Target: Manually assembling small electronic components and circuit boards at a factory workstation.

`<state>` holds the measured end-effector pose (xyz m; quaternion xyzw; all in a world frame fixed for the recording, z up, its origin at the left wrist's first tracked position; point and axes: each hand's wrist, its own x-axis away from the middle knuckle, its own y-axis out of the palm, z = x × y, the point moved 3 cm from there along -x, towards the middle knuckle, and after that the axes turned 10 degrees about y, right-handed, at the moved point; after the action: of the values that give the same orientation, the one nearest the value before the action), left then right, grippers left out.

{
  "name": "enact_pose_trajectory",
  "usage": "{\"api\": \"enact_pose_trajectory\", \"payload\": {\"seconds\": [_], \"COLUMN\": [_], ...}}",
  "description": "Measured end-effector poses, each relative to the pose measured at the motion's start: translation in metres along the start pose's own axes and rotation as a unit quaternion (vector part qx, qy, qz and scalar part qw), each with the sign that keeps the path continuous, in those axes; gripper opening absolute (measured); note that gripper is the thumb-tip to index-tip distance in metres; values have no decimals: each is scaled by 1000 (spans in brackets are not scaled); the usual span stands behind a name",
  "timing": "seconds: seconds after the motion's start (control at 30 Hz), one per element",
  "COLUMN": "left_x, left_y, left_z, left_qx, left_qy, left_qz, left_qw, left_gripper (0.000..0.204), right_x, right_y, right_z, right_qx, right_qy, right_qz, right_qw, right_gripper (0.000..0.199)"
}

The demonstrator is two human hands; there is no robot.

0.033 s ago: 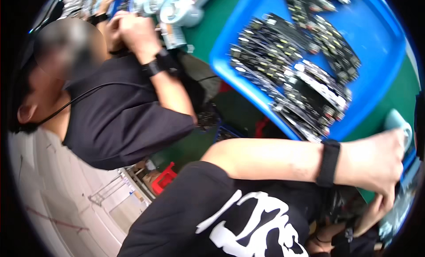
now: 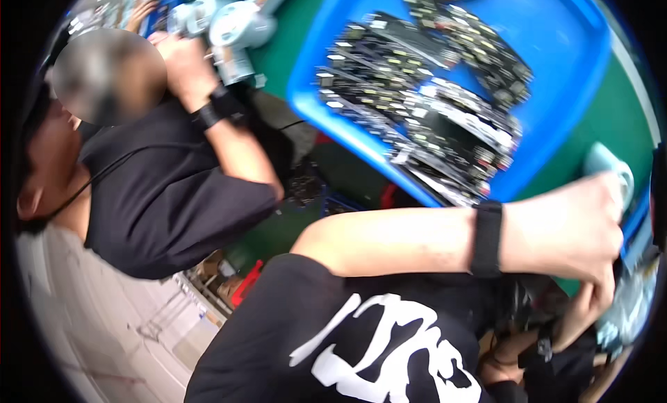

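Note:
My left forearm, with a black wristband [image 2: 486, 237], reaches across my black printed shirt [image 2: 375, 347] to the right. My left hand [image 2: 566, 229] is curled, knuckles up, beside a pale teal object [image 2: 610, 168] and a blue edge [image 2: 636, 226]; what it grips is hidden. Below it, my right hand [image 2: 573, 319] shows only partly, fingers raised toward the left hand, with a dark strap at its wrist. A blue tray [image 2: 556, 48] heaped with several dark circuit boards [image 2: 424, 104] lies just beyond my forearm on a green surface [image 2: 611, 125].
A co-worker in a black shirt [image 2: 160, 194] sits at the left, one wristbanded arm [image 2: 222, 125] raised toward pale blue-grey devices [image 2: 229, 35]. Below the table edge are a red item [image 2: 244, 283], dark clutter and a pale floor [image 2: 90, 319].

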<state>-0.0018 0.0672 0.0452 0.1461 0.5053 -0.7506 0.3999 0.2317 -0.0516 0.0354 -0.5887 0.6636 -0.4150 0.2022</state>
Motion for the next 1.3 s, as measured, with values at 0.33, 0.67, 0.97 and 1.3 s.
{"api": "enact_pose_trajectory", "payload": {"seconds": [0.33,0.67,0.97,1.3], "left_x": [10,-7,-15,-16], "left_y": [-2,-4,-3,-2], "left_z": [-20,-6,-3,-1], "left_qx": [-39,-20,-10,-18], "left_qy": [72,69,116,92], "left_qz": [-120,-168,-198,-211], "left_qw": [989,983,973,973], "left_gripper": [20,21,20,19], "right_x": [-28,-37,-52,-49], "right_y": [43,34,32,32], "right_z": [-69,-55,-47,-43], "right_qx": [-193,-232,-196,-215], "right_qy": [-33,-61,-153,-156], "right_qz": [-60,-125,-157,-124], "right_qw": [979,963,956,956], "right_gripper": [28,30,27,26]}}
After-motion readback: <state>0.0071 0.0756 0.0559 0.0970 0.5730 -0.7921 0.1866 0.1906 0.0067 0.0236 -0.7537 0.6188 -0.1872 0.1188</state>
